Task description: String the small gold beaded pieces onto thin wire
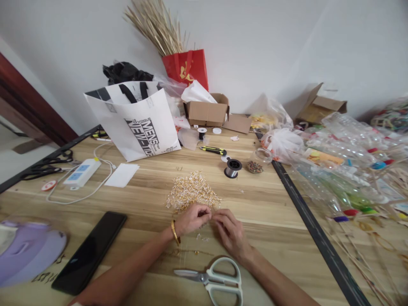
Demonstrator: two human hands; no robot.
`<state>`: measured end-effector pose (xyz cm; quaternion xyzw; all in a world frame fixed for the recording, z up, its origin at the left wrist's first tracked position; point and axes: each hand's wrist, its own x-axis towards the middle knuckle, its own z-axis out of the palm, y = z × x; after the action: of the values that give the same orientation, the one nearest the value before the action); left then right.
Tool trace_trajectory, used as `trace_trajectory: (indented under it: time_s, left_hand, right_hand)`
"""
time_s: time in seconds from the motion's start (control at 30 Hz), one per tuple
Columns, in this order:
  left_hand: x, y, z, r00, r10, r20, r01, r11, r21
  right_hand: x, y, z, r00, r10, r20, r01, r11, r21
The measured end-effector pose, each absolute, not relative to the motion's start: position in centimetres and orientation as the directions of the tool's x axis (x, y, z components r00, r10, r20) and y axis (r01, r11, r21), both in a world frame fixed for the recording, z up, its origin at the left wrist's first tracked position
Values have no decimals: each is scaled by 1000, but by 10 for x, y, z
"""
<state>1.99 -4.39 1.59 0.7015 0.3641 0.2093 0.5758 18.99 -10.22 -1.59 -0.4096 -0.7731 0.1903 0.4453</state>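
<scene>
My left hand (195,219), with a gold bangle on its wrist, pinches thumb against fingers over the table. Almost touching it, my right hand (231,233) has its fingertips pressed together too. What sits between the fingertips is too small to make out. Just beyond the hands lies a heap of small gold and clear beads (191,191). A few clear beads (201,238) rest below the hands. Closer to me is a thin gold chain (196,252). White-handled scissors (223,278) lie in front of my right forearm, blades pointing left.
Beyond the heap are a wire spool (233,168), a jar of beads (255,163) and a yellow-black cutter (213,150). To the left lie a phone (91,250), a power strip (82,173) and a white bag (137,123). Plastic bottles (344,170) pile up at right.
</scene>
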Motion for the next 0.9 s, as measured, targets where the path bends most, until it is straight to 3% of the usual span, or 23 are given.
trace_trajectory:
  time_s: [0.37, 0.9]
  left_hand:
    - [19, -42, 13, 646, 739, -190, 249, 31, 968]
    - [18, -40, 12, 636, 762, -120, 176, 8, 984]
  right_hand:
    - [189, -102, -15, -266, 832, 487, 494, 552, -672]
    - [188, -105, -14, -211, 879, 428, 451, 476, -755]
